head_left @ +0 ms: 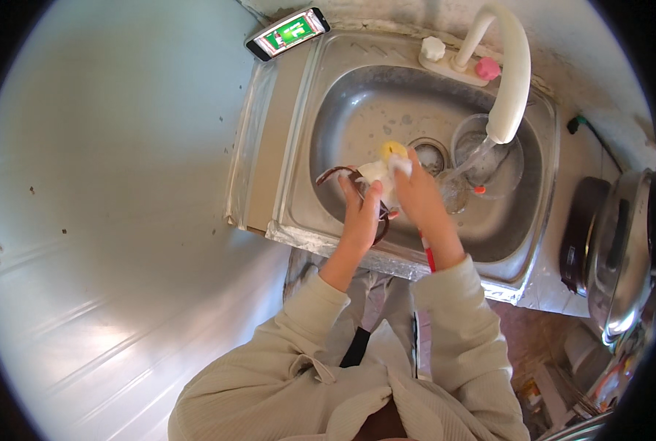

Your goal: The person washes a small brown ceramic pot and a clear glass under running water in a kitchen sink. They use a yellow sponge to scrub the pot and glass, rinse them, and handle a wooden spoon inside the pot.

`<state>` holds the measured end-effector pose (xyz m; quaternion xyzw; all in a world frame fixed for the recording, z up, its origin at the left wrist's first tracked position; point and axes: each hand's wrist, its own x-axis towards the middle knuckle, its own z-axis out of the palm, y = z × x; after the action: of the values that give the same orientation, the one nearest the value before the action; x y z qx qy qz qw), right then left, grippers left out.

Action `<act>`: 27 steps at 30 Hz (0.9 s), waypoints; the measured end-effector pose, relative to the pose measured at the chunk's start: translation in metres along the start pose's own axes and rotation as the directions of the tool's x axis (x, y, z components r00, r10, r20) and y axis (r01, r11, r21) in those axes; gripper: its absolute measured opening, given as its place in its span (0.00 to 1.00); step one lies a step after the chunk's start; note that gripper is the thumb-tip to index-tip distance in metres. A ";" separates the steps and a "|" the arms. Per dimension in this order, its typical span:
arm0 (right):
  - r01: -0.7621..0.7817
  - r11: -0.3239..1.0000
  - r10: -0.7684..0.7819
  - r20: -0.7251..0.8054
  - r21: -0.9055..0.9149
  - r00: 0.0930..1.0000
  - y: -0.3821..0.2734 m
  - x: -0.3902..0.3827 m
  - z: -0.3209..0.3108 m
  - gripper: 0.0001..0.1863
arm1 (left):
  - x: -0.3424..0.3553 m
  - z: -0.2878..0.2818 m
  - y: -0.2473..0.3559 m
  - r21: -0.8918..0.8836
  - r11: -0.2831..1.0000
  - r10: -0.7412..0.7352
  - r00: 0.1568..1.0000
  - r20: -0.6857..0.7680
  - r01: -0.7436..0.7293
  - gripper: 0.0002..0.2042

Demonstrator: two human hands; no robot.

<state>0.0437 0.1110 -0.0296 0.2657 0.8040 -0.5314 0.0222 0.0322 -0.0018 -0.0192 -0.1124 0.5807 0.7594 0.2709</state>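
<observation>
My left hand is closed around a brown-edged item with a metallic part, too hidden by fingers and foam to name. My right hand grips a soapy yellow and white sponge against it. Both hands are over a steel sink. Water runs from a white curved faucet beside my right hand, toward a clear bowl in the basin with small things inside, too unclear to name.
A phone with a lit screen lies at the sink's back left corner, beside a pale panel. White and pink tap knobs sit behind the basin. Metal cookware stands at the right, with assorted items below.
</observation>
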 end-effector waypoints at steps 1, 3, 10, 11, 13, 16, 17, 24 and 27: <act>0.006 0.998 -0.005 0.008 -0.055 1.000 -0.008 -0.009 -0.001 0.24 | 0.004 -0.004 -0.006 -0.013 1.000 0.018 1.000 -0.025 -0.018 0.34; 0.023 0.987 -0.018 0.029 -0.159 0.999 -0.025 -0.022 0.000 0.25 | 0.013 -0.017 -0.021 0.108 0.993 0.065 0.990 -0.124 -0.052 0.33; 0.043 0.998 -0.043 -0.001 0.044 0.999 0.033 0.020 0.010 0.23 | 0.014 -0.006 -0.009 0.153 0.988 0.020 0.999 0.051 -0.028 0.41; 0.115 0.990 -0.116 -0.004 -0.088 0.993 0.027 0.006 0.006 0.24 | 0.014 -0.002 -0.005 0.108 0.993 -0.050 0.998 0.032 0.047 0.42; 0.107 0.968 -0.111 -0.001 -0.228 0.994 0.006 -0.015 -0.002 0.24 | 0.019 -0.003 -0.003 0.232 0.971 -0.069 0.997 0.020 0.062 0.44; -0.015 0.974 0.010 -0.023 -0.226 1.000 -0.012 -0.022 -0.001 0.23 | 0.028 -0.013 -0.005 0.305 0.948 -0.116 0.992 0.056 0.093 0.44; 0.000 0.977 -0.009 -0.042 -0.212 0.999 -0.008 -0.012 -0.001 0.23 | 0.022 -0.009 -0.002 0.301 0.952 -0.091 0.990 0.103 0.056 0.43; 0.045 0.995 -0.052 -0.074 -0.094 0.996 -0.003 -0.018 -0.001 0.22 | 0.027 -0.014 -0.010 0.257 0.966 -0.013 0.993 0.118 -0.018 0.39; 0.092 0.978 -0.114 -0.110 -0.189 0.987 -0.016 -0.024 0.002 0.21 | 0.041 -0.033 -0.023 0.292 0.956 -0.039 0.986 0.160 -0.010 0.39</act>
<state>0.0562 0.0949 -0.0092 0.2519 0.8621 -0.4386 -0.0297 0.0065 -0.0174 -0.0679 -0.0126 0.6614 0.6700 0.3369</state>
